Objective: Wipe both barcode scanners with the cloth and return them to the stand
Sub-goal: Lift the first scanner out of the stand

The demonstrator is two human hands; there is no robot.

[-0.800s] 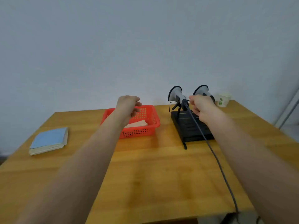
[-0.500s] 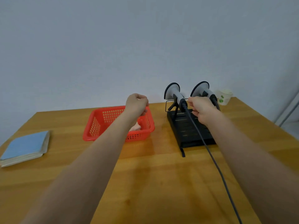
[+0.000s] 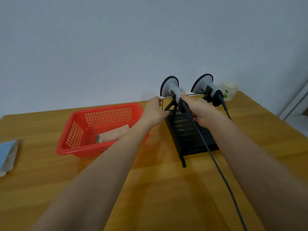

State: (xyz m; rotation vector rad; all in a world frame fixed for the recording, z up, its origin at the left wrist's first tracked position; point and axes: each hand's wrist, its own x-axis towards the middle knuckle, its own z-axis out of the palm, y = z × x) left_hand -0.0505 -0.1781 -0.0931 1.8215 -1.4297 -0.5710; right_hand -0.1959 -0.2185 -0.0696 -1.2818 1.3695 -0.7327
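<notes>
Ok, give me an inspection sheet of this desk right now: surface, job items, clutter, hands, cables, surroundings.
Surface: wooden table, glossy.
Job's things: left scanner and right scanner both sit on the black stand; the cloth lies folded in the red basket.
Clutter: paper cup by the wall; blue-covered book at the left edge.
Hands: right hand grips the left scanner's handle; left hand holds the stand's frame beside it.
Cables: a grey cable runs from the left scanner toward the near edge; a second cable drops from the right scanner.
Surroundings: plain pale wall.
</notes>
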